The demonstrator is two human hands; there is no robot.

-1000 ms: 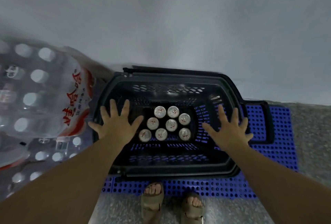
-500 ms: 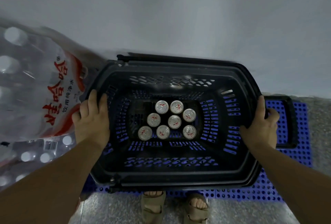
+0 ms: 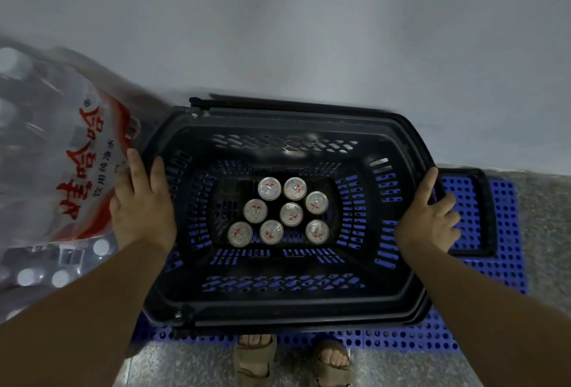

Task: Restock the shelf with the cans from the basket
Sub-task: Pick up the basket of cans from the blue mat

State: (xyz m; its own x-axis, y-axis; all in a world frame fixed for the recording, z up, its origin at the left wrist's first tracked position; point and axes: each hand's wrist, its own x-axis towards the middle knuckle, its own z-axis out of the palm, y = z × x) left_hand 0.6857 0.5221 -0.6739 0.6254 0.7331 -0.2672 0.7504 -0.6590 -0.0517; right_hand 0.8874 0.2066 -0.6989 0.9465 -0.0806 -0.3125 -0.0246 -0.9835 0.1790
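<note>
Both hands grip the basket point(image 3: 287, 303) by its short ends, eight cans point(image 3: 291, 214) inside.

The left hand point(image 3: 142, 210) is closed over the left rim, just beside a shrink-wrapped pack of water bottles point(image 3: 61, 176); the right hand point(image 3: 428, 219) wraps the right rim, thumb on top, fingers curled under. The basket sits on a blue perforated mat point(image 3: 500, 266) against a pale wall – no shelf is in view. The cans stand upright, clustered mid-floor and touching. Judging by this, the rigid plastic basket will carry stiffly, but the loose cans could slide or topple if it tilts – so hold level, at both ends. Each can is probably smooth and dentable; take it round the side.
</note>
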